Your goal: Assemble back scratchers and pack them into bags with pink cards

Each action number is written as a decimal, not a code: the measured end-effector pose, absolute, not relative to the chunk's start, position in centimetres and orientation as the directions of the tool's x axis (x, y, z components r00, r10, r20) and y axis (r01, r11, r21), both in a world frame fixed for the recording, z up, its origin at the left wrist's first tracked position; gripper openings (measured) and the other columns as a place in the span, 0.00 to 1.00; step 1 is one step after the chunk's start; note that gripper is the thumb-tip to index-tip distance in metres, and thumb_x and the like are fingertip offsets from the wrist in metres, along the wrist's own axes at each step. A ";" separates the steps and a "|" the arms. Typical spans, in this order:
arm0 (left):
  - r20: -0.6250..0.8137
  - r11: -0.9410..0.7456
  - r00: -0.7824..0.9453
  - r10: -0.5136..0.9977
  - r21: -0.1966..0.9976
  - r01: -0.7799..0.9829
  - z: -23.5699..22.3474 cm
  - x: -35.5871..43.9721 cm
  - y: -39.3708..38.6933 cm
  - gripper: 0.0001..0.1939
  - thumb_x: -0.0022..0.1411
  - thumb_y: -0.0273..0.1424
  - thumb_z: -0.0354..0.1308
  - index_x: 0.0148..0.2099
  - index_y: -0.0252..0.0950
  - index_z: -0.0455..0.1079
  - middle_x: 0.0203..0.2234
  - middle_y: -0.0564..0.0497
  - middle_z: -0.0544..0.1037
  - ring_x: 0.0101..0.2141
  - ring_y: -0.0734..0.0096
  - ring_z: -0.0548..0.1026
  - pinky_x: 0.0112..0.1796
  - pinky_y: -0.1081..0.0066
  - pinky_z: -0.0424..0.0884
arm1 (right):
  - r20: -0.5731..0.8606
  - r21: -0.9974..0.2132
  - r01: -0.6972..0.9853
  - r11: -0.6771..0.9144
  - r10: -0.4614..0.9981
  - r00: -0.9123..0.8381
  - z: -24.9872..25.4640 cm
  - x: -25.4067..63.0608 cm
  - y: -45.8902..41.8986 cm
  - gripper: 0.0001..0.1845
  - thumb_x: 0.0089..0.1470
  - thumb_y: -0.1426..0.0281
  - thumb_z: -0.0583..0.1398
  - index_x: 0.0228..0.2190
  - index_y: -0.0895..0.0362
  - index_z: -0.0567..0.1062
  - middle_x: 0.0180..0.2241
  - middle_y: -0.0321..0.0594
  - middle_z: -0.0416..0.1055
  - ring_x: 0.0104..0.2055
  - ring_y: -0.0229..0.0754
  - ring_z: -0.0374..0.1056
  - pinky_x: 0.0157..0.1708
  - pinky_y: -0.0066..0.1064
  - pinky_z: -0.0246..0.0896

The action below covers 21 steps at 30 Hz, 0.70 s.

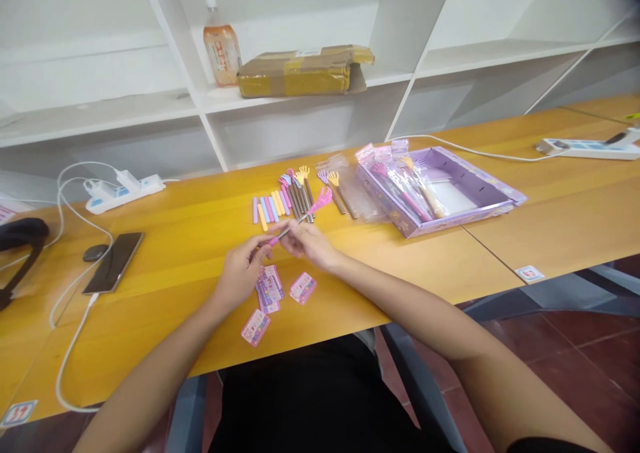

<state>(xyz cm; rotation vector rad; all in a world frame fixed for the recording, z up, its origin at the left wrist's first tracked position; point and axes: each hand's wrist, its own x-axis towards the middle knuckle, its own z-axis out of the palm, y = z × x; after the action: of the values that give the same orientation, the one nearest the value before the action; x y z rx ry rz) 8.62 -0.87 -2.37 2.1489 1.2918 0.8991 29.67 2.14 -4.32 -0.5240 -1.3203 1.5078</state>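
Observation:
Between my two hands is a back scratcher (321, 201) with a pink hand-shaped head, a metal rod and a pink handle end. My left hand (245, 266) is closed around the pink handle. My right hand (305, 239) has its fingers closed on the rod nearer the head. Beyond them lie several colored handle sleeves (270, 209) in a row, beside a bunch of back scratcher rods (300, 196) with pink, blue and yellow heads. Printed pink cards (270, 289) lie on the table just below my hands, some overlapping.
A purple box (470, 219) at the right holds wrapped back scratchers (413, 186). Clear plastic bags (360, 196) lie beside it. At left are a phone (115, 261), white cables and a power strip (125, 193). A bottle (221, 49) and taped carton (300, 73) stand on the shelf.

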 end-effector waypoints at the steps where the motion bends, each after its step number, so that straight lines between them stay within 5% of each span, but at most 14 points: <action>1: 0.256 -0.418 0.343 0.904 0.700 0.579 -2.2 8.4 -0.7 0.20 0.77 0.45 0.52 0.57 0.40 0.77 0.35 0.52 0.82 0.31 0.70 0.76 0.35 0.70 0.71 | 0.290 -0.896 -0.422 0.141 0.904 -0.314 -4.0 30.3 2.6 0.32 0.61 0.39 0.60 0.41 0.56 0.80 0.22 0.31 0.62 0.20 0.33 0.52 0.20 0.29 0.44; 4: 0.190 -0.387 0.371 0.909 0.717 0.580 -1.9 7.6 -0.1 0.22 0.76 0.49 0.52 0.55 0.40 0.79 0.32 0.53 0.81 0.30 0.70 0.75 0.32 0.72 0.68 | 0.272 -0.862 -0.470 0.192 0.956 -0.107 -3.6 32.1 4.0 0.30 0.61 0.40 0.61 0.37 0.55 0.80 0.22 0.30 0.54 0.21 0.33 0.44 0.21 0.29 0.40; 9: 0.211 -0.427 0.394 0.894 0.666 0.612 -2.0 6.8 0.5 0.20 0.74 0.48 0.56 0.55 0.42 0.80 0.36 0.52 0.83 0.35 0.67 0.78 0.38 0.70 0.72 | 0.230 -0.826 -0.546 0.138 0.968 -0.103 -4.2 32.9 4.7 0.27 0.61 0.43 0.62 0.35 0.55 0.81 0.21 0.27 0.42 0.21 0.33 0.37 0.22 0.30 0.39; 14: 0.382 -0.573 0.429 0.819 0.508 0.643 -2.5 7.3 -0.1 0.19 0.77 0.42 0.52 0.57 0.41 0.80 0.40 0.48 0.83 0.40 0.65 0.80 0.43 0.66 0.75 | 0.213 -0.797 -0.592 0.117 0.973 -0.094 -4.4 31.8 3.9 0.22 0.59 0.49 0.67 0.36 0.56 0.81 0.22 0.26 0.40 0.21 0.33 0.34 0.22 0.31 0.37; 21: 0.462 -0.628 0.437 0.772 0.442 0.641 -3.2 8.1 -0.8 0.19 0.79 0.39 0.50 0.58 0.40 0.79 0.42 0.47 0.83 0.41 0.65 0.81 0.44 0.66 0.77 | 0.181 -0.791 -0.605 0.090 0.979 -0.090 -4.8 30.8 3.4 0.20 0.62 0.50 0.65 0.37 0.56 0.80 0.20 0.24 0.38 0.20 0.33 0.33 0.21 0.31 0.37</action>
<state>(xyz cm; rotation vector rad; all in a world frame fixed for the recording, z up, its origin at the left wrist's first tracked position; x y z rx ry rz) 8.11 -0.79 -3.16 2.4873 1.2405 0.9599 30.84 3.37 -4.83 -0.5558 -0.8844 1.4414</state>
